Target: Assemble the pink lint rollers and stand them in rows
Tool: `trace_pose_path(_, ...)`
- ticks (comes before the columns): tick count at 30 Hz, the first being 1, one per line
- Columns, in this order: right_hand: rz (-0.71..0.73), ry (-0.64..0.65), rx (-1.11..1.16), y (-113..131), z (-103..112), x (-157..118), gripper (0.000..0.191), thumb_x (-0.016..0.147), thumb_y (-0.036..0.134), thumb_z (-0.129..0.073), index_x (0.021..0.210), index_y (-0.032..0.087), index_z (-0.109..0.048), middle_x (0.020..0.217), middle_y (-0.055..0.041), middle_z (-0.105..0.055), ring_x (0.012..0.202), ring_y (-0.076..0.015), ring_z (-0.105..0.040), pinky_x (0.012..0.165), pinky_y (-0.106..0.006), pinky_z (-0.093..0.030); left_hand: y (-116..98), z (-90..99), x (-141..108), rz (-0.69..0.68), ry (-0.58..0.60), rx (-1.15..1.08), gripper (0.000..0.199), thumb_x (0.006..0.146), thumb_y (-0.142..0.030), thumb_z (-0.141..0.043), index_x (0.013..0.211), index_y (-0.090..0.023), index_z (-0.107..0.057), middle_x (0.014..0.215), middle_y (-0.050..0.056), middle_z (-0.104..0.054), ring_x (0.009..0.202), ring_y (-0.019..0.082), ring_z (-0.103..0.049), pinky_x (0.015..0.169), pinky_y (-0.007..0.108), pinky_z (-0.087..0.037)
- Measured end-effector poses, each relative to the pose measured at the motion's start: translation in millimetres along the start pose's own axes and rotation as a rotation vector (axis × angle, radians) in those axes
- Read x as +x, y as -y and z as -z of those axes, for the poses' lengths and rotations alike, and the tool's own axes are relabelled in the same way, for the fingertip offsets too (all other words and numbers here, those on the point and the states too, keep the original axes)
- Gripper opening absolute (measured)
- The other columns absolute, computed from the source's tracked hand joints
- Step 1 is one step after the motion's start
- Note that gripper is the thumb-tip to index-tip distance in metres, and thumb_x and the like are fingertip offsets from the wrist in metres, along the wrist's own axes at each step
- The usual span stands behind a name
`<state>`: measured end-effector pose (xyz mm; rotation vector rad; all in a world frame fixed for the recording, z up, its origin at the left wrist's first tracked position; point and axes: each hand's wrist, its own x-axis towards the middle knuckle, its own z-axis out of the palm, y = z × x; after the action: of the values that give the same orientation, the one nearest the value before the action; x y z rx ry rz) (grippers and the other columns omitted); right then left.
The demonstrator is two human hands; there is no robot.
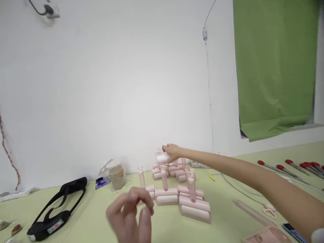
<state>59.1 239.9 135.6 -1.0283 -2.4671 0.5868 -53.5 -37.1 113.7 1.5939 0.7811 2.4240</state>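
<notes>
The counter (91, 216) is pale yellow-green. The rollers (194, 209) are pink and white. The curtain (275, 67) is green, the wall (126, 84) is white, the strap (53, 209) is black, and the balls (261, 162) are red.

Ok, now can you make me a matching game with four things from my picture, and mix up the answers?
1. curtain
2. head strap
3. cup
4. right hand

A. in a clear plastic bag
B. over the back rollers
C. black
D. green

Right pairs: 1-D, 2-C, 3-A, 4-B
</notes>
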Motion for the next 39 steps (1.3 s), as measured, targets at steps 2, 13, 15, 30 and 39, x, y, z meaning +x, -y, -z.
trace_pose_path(2, -0.040, -0.108, 0.128, 1.2, 21.6, -21.0, 0.044, 0.053, 0.030, -0.064, 0.091, 0.018, -0.044, 0.090, -0.0098, -0.052, 0.093, -0.0268, -0.045, 0.073, -0.033, -0.036, 21.8, -15.0, 2.5, 0.248, -0.002, -0.091, 0.021, 0.073, -0.025, -0.052, 0.089, -0.027, -0.039, 0.058, -0.007, -0.053, 0.043, 0.009, -0.048, 0.045, 0.023, -0.039)
trace_pose_path(13, -0.275, 0.065, 1.507, 25.2, -59.6, -217.2, 0.027, 0.075, 0.036, -0.034, 0.084, 0.015, -0.048, 0.074, -0.0067, -0.058, 0.064, -0.0148, -0.055, 0.059, -0.027, -0.043, 84.4, -65.7, -27.4, 1.035, 0.550, 0.230, 0.070, 0.073, -0.056, -0.041, 0.123, -0.021, -0.007, 0.082, 0.005, -0.055, 0.043, 0.013, -0.056, 0.036, 0.023, -0.042)
trace_pose_path(15, -0.299, 0.104, 1.765, 25.8, -80.7, -229.0, 0.028, 0.076, 0.035, -0.039, 0.092, 0.016, -0.050, 0.080, -0.0075, -0.060, 0.071, -0.0167, -0.056, 0.066, -0.031, -0.043, 82.6, -67.2, -30.9, 0.984, 0.742, 0.375, 0.066, 0.070, -0.056, -0.045, 0.120, -0.018, -0.024, 0.080, 0.006, -0.057, 0.042, 0.013, -0.055, 0.032, 0.021, -0.039)
trace_pose_path(30, -0.429, 0.094, 2.196, 6.3, -125.7, -241.4, 0.027, 0.075, 0.043, -0.052, 0.080, 0.016, -0.055, 0.061, 0.0001, -0.054, 0.060, -0.0092, -0.053, 0.050, -0.016, -0.042, 71.1, -32.4, -12.5, 0.970, 0.770, 0.357, 0.054, 0.068, -0.047, -0.053, 0.112, -0.017, -0.043, 0.092, 0.008, -0.057, 0.073, 0.017, -0.058, 0.051, 0.023, -0.047)
trace_pose_path(39, -0.427, -0.311, 1.749, 3.4, -115.3, -247.5, 0.026, 0.073, 0.037, -0.056, 0.090, 0.018, -0.055, 0.077, -0.0029, -0.057, 0.071, -0.0154, -0.057, 0.054, -0.023, -0.043, 127.0, 21.4, -84.6, 0.881, 0.678, 0.440, 0.064, 0.054, -0.040, -0.067, 0.108, -0.018, -0.042, 0.101, 0.008, -0.052, 0.095, 0.026, -0.052, 0.080, 0.036, -0.042)
